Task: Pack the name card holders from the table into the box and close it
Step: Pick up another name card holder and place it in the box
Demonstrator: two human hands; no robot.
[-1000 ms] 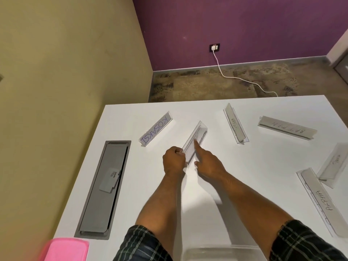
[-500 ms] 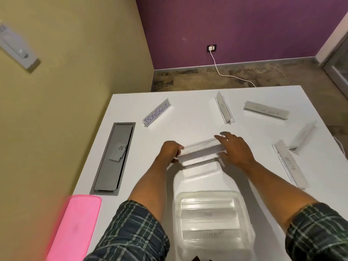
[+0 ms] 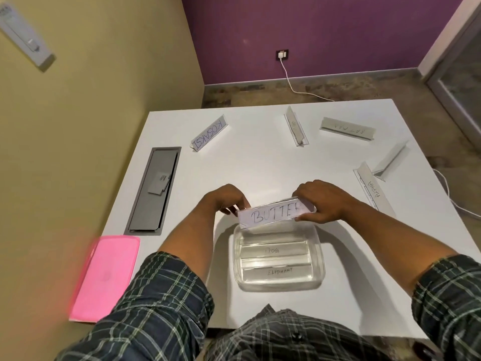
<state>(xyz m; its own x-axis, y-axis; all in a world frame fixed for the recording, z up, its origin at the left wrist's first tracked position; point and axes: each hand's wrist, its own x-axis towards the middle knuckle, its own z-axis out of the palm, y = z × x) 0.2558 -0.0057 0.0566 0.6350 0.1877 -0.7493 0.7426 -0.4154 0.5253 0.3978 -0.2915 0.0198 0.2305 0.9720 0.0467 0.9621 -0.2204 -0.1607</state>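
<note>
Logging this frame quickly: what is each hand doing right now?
Left hand: pinching the left end of the BUTTER card holder.
Right hand: gripping its right end.

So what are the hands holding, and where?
A clear plastic name card holder reading BUTTER, gripped by its two ends: left hand, right hand.

Holders (image 3: 273, 214) — BUTTER, DOG, ELEPHANT, KOSAKSI

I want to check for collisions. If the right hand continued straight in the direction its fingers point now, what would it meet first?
The right hand points leftward along the BUTTER card holder it pinches. Straight on, it would probably meet the left hand gripping the other end first, though depth is uncertain.
</note>
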